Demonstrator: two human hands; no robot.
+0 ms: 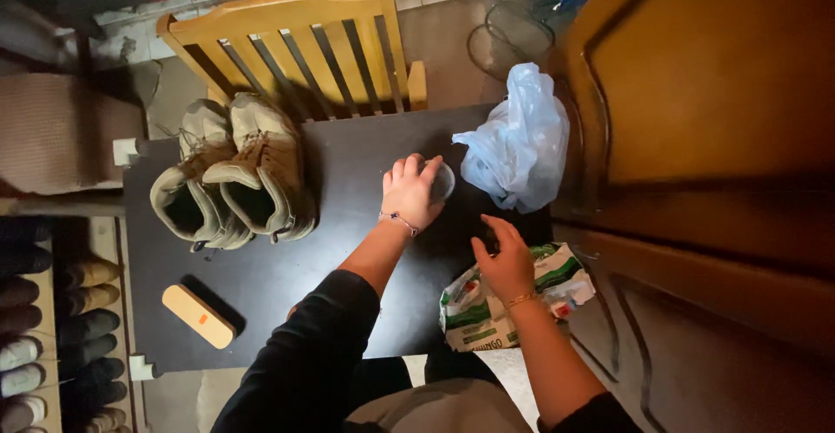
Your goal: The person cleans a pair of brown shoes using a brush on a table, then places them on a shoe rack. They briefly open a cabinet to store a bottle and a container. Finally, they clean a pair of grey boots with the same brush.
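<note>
Dark table [348, 250]: the black top carries everything within reach of both hands.
Wooden chair [304, 46]: pale slatted back, beyond the far table edge, well past the left hand.
Boots [235, 181]: tan pair, laces up, standing side by side, well apart from the left hand on its outer side.
Plastic bag [517, 142]: pale blue, crumpled, just beside the small tub on the side away from the boots.
Packet [487, 307]: green and white, crumpled, at the near table edge; the right hand lies over its top.
Brush [198, 316]: pale wooden block, near corner, far from both hands.
Left hand [409, 191]: palm down, fingers curled over a small clear tub [442, 181], holding it on the table.
Right hand [504, 263]: fingers spread loosely, resting on the packet, not closed on it.
</note>
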